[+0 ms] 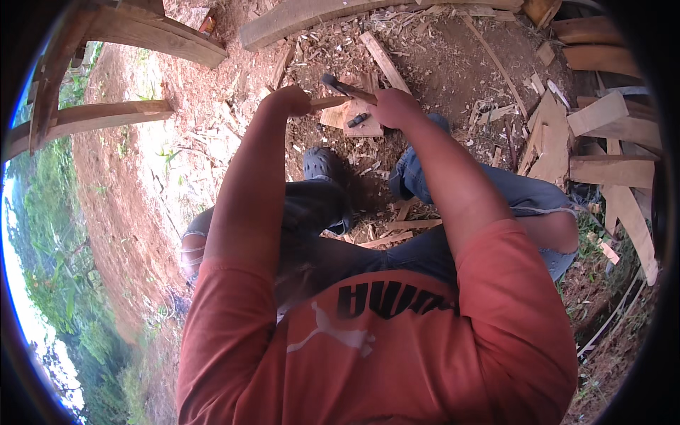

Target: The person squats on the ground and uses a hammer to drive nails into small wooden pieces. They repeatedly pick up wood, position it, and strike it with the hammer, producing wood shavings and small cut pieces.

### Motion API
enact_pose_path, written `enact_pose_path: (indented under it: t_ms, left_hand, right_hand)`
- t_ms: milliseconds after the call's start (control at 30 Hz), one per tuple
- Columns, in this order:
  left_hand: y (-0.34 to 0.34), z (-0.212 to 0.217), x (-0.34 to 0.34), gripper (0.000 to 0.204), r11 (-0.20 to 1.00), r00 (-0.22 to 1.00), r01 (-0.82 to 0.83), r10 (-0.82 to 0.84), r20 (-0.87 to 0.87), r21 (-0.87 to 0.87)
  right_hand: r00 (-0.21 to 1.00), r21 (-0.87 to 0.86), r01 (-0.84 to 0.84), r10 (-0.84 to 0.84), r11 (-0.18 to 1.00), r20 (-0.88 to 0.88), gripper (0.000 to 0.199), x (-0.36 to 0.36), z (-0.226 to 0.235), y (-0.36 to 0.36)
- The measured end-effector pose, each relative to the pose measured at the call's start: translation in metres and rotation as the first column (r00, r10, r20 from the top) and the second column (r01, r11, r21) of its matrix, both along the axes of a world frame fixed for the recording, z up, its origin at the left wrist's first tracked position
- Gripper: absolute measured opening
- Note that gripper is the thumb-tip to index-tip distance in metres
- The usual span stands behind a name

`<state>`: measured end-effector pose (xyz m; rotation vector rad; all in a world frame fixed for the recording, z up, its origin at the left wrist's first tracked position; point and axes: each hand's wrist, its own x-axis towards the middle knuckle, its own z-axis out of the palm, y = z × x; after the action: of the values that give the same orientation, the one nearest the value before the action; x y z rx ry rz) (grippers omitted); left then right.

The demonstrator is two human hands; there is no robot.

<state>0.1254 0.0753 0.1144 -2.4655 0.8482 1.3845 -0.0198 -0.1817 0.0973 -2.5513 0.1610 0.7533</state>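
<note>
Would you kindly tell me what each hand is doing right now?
Left hand: closed on a wooden stick.
Right hand: closed on the handle of a hatchet.

Outdoors, daylight. Bare red-brown earth (134,205) littered with wood chips (439,64) and offcuts — planks (609,170) stacked at right, heavy curved timbers (106,117) upper left (weathered). Green vegetation (64,297) falls away at left.
</note>
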Motion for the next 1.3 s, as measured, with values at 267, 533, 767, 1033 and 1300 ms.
enact_pose_path:
  t_ms: [267, 533, 767, 1033, 1300]
  left_hand:
    - [0.002, -0.002, 0.0, 0.046, 0.997, 0.998, -0.052, 0.051, -0.029, -0.05]
    - [-0.001, 0.004, -0.001, 0.044, 0.998, 1.0, -0.003, 0.003, -0.001, -0.068]
    - [-0.003, 0.006, -0.001, 0.043, 0.999, 1.0, 0.004, -0.004, -0.002, -0.032]
    - [-0.003, 0.003, 0.001, 0.042, 1.0, 1.0, 0.014, -0.014, 0.007, -0.018]
    - [-0.007, 0.006, -0.001, 0.042, 0.999, 0.998, 0.052, -0.052, 0.021, 0.005]
  right_hand:
    - [0.999, 0.002, 0.04, -0.04, 0.999, 0.021, 0.042, -0.005, 0.009, -0.005]
    - [1.0, -0.064, -0.001, 0.003, 0.998, 0.023, 0.04, -0.01, -0.005, -0.009]
    - [0.998, -0.061, -0.021, 0.024, 0.998, 0.054, 0.039, -0.005, -0.006, -0.012]
    - [0.997, 0.02, 0.045, -0.046, 0.999, 0.068, 0.044, -0.01, -0.003, -0.012]
    - [0.999, -0.009, 0.031, -0.031, 0.999, 0.009, 0.049, -0.01, -0.014, -0.01]
